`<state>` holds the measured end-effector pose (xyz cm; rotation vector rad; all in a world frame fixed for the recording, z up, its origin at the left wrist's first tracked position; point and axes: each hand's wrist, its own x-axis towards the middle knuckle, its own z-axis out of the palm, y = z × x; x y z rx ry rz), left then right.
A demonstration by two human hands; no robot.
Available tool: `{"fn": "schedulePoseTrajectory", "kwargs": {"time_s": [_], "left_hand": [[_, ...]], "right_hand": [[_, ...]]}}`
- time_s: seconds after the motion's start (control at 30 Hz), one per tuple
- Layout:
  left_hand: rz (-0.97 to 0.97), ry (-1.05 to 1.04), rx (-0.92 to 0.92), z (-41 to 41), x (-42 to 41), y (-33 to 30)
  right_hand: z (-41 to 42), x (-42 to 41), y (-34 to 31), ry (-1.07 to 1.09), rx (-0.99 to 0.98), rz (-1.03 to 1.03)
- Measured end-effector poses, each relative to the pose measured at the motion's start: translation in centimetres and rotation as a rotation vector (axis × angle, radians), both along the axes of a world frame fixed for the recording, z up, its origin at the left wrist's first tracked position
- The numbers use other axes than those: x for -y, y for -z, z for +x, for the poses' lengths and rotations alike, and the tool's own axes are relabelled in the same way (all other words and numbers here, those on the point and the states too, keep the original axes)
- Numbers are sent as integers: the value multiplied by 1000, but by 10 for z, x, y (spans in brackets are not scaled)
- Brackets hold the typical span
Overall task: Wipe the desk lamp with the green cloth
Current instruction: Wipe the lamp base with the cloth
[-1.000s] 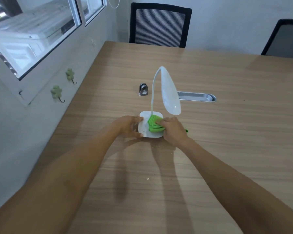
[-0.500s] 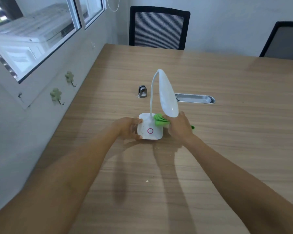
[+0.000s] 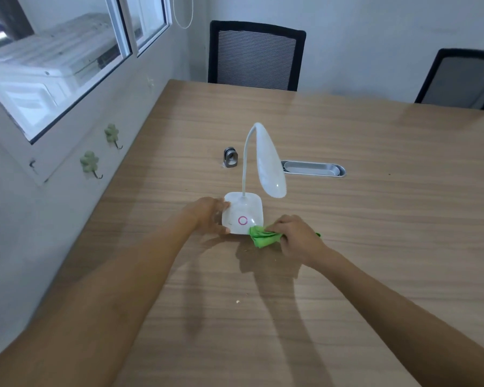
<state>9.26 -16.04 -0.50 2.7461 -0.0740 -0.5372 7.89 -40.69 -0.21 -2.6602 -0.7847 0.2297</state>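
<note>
A white desk lamp (image 3: 245,210) stands on the wooden table (image 3: 347,219), with a square base marked by a pink ring, a thin curved neck and a long drooping head. My left hand (image 3: 210,215) grips the left edge of the base. My right hand (image 3: 298,236) holds the crumpled green cloth (image 3: 263,237) at the base's near right corner, down on the table surface. The cloth touches that corner.
A small metal clip-like object (image 3: 230,157) and a silver oval cable tray (image 3: 313,169) sit behind the lamp. Two black mesh chairs (image 3: 256,55) stand at the far edge. A wall with windows and clover hooks (image 3: 89,162) runs along the left. Small crumbs lie near me.
My right hand carried the cloth off the top of the base, up under the lamp head, then down to the base's near right corner. The pink ring is now uncovered. My left hand stayed.
</note>
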Motion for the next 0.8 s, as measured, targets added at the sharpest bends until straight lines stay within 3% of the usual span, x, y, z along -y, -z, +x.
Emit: {"fn": "schedulePoseTrajectory", "kwargs": {"time_s": [0.1,0.17,0.27,0.4,0.63,0.8], "left_hand": [[-91,-106,33,-6,5,-4],[-39,-109,75,-13,7,-10],[-50,-140,88,-22,4,-16],[-311,-254,17,-39,-2,-23],[-709,-405,-183,-63,1,-29],[-842,-523,-199,-67,-4,-32]], "right_hand": [[-3,10,-22,139,-31,219],[-4,13,-30,296,-121,353],[-9,9,-35,528,-364,654],[-20,-10,-43,661,-752,1052],[-33,-52,-33,687,-1065,1187],[-31,-66,-22,627,-1086,1193]]}}
